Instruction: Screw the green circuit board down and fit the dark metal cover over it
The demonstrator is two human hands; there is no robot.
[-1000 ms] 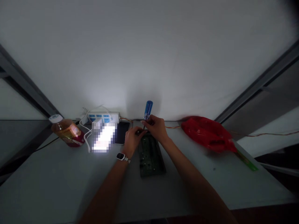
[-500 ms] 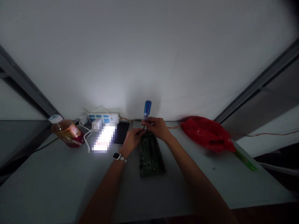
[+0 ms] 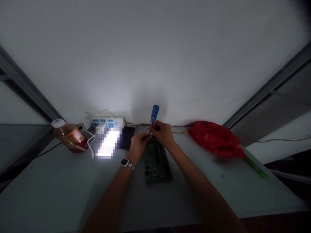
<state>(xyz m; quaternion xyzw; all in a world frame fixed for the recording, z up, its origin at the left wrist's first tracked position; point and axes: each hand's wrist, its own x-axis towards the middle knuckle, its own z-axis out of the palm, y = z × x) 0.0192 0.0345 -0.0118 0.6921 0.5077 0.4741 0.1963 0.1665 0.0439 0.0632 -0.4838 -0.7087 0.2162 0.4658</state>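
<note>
A screwdriver with a clear blue handle stands nearly upright, its top leaning slightly right. My right hand is closed round its lower part, fingers pinched on the shaft. Close by on the left, my left hand is closed at the far end of a dark green circuit board; what its fingertips hold is too small and dark to make out. The board lies lengthwise on the grey table. Fingers hide the screwdriver's tip.
A bottle with a white cap leans at the left. Beside it are a power strip with white cables, a blurred bright panel and a dark phone. A red plastic bag lies right, a green strip sticking out.
The screwdriver's handle has tilted slightly to the right. My left wrist has shifted a little to the right, while both hands stay at the board's far end.
</note>
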